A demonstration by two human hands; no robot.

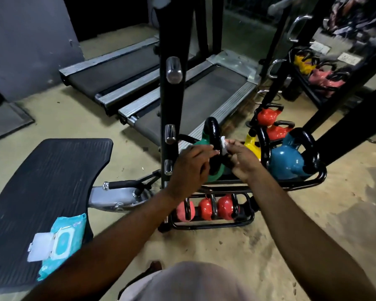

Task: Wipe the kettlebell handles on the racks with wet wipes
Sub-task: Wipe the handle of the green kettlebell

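The green kettlebell handle point(212, 129) is standing on the rack's point(313, 181) top tier; my right hand point(243, 161) is pinching the wet wipe point(224, 145) against it in its fingers, rubbing the side; my left hand point(191, 166) is curling round it, I judge for steadiness. The wipes pack point(61, 242) is lying open on the bench point(41, 181), within reach.
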